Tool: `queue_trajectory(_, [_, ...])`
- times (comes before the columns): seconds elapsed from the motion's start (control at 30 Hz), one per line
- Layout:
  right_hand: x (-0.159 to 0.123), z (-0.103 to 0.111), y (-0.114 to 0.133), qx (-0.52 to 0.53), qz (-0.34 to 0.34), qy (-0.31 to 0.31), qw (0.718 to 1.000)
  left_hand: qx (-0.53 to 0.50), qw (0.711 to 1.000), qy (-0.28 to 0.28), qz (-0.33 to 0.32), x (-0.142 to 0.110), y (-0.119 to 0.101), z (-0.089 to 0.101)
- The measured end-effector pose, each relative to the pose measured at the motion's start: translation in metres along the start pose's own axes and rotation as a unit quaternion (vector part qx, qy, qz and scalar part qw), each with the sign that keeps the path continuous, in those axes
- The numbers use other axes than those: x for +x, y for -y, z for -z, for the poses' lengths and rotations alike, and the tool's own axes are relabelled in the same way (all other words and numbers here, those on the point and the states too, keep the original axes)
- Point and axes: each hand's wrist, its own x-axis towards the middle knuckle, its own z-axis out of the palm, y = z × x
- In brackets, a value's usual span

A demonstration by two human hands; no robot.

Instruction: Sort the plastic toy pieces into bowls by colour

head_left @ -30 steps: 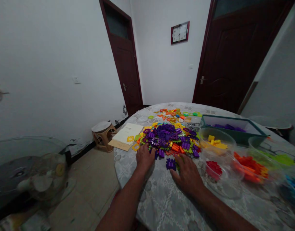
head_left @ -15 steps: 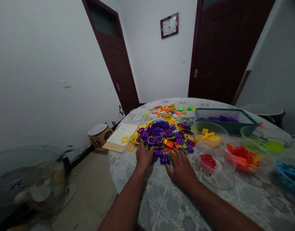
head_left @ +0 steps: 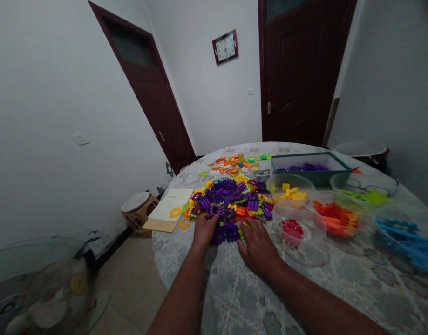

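A heaped pile of plastic gear-shaped building pieces, mostly purple on top [head_left: 223, 190], lies in front of me on the table. My left hand [head_left: 204, 231] rests at the pile's near left edge, thumb and forefinger apart beside a purple piece [head_left: 216, 211]. At the near right edge lies my right hand [head_left: 258, 244], its fingers spread and touching the pile beside a green piece [head_left: 242, 232]. Between the hands sit several purple pieces [head_left: 227, 232]. Some fingertips are hidden among the pieces; neither hand visibly lifts one.
Clear bowls at right hold yellow [head_left: 291, 192], red [head_left: 292, 230], orange [head_left: 334, 218], green [head_left: 369, 196] and blue pieces [head_left: 405, 239]. Behind them stands a green box [head_left: 311, 177] with purple pieces. Flat pieces [head_left: 231, 164] lie at the back, paper [head_left: 173, 202] at left, glasses [head_left: 379, 188] at right.
The view has turned slightly right, so the room and table appear shifted left. Both hands stay at the pile's near edge, and the purple pieces between them look closer together.
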Motion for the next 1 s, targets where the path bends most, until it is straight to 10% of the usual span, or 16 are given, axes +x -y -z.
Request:
queue_trajectory(0.3, [-0.001, -0.002, -0.001, -0.001, 0.004, -0.022, 1.000, 0.157, 0.986, -0.026, -0.047, -0.015, 0.000, -0.015])
queue_trajectory(1.0, [-0.003, -0.011, -0.002, -0.012, 0.005, -0.043, 0.999, 0.027, 0.997, -0.078, 0.004, 0.008, 0.008, -0.041])
